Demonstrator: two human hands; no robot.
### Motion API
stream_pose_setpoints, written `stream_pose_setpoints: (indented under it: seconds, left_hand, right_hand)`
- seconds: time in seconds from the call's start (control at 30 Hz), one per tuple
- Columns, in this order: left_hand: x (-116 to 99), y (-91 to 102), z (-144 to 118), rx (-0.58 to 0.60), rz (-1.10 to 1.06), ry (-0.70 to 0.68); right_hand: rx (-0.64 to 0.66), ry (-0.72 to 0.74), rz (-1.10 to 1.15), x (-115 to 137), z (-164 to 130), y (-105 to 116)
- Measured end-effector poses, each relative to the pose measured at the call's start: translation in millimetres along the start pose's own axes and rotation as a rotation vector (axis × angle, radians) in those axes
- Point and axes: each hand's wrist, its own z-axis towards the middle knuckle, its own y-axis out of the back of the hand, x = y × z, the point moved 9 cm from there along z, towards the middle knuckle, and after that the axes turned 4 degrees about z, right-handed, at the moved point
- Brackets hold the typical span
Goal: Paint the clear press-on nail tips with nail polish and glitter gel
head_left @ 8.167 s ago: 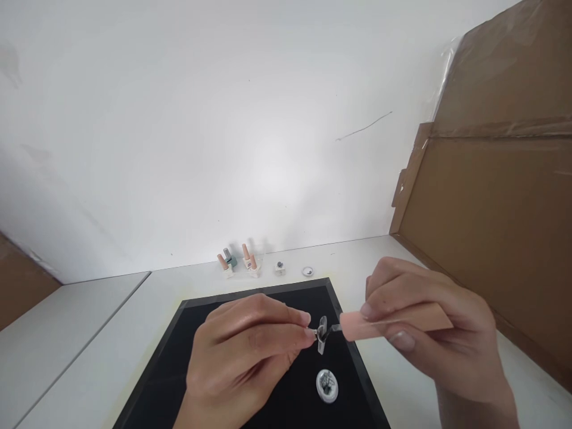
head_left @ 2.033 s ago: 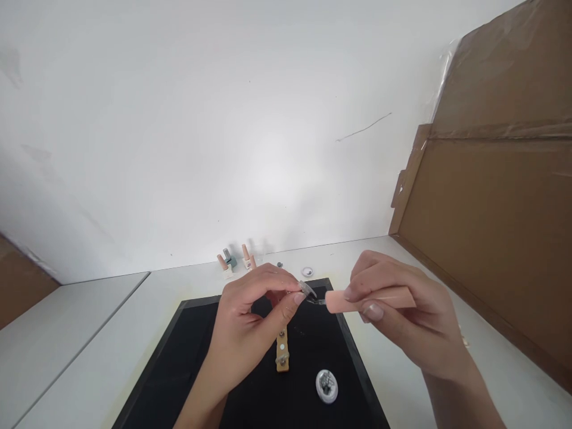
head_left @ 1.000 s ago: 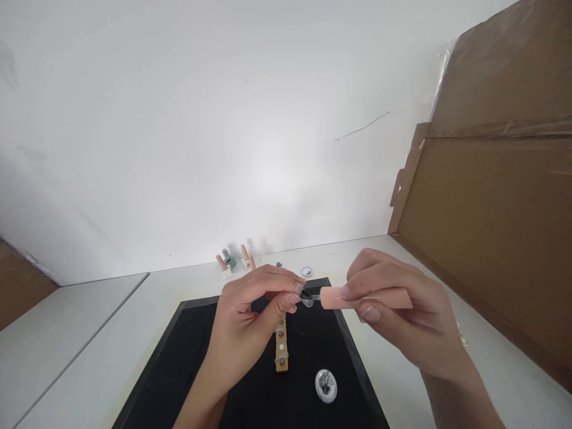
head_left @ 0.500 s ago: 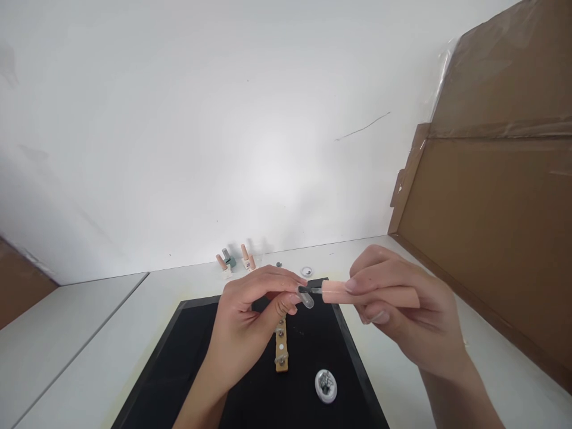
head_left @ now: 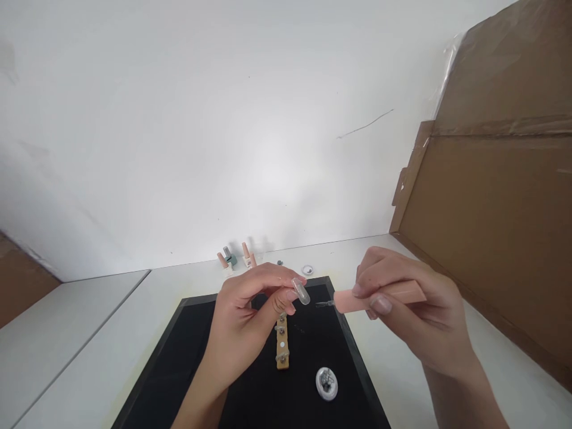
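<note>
Between the thumb and fingers of my left hand [head_left: 252,313] is a clear false nail [head_left: 301,291], its rounded tip pointing down and right. My right hand [head_left: 409,304] is closed around the peach cap of a nail polish brush [head_left: 353,301]. The thin bristles [head_left: 325,304] point left and stand a small gap away from the nail. Below my left hand a wooden nail display strip [head_left: 282,351] lies on the black mat [head_left: 250,393], with clear nails fixed along it. A small oval white dish [head_left: 326,384] with a dark patterned middle rests on the mat.
Several nail polish bottles [head_left: 227,266] stand by the wall at the back, some peach-capped. A small round white item [head_left: 307,270] lies behind the mat. A large cardboard sheet [head_left: 491,190] borders the right side, and a white wall [head_left: 268,131] rises behind the white table [head_left: 170,283].
My right hand has drawn the brush to the right, off the nail, and its bristles have dropped slightly. The nail in my left hand shows more of its top surface.
</note>
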Motion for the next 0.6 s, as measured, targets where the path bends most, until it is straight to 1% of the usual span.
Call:
stream_pose_setpoints:
  seconds: [0.2, 0.4, 0.6]
  left_hand:
    - [3.4, 1.5, -2.3, 0.013, -0.01, 0.065]
    - [3.9, 1.2, -0.3, 0.021, 0.007, 0.094]
    - [3.6, 1.6, -1.3, 0.039, -0.025, 0.099]
  right_hand:
    - [-0.051, 0.083, 0.001, 3.9, -1.1, 5.3]
    - [-0.066, 0.032, 0.043, 0.2, 0.6, 5.0]
    - [-0.019, -0.027, 0.12, -4.1, 0.5, -0.2]
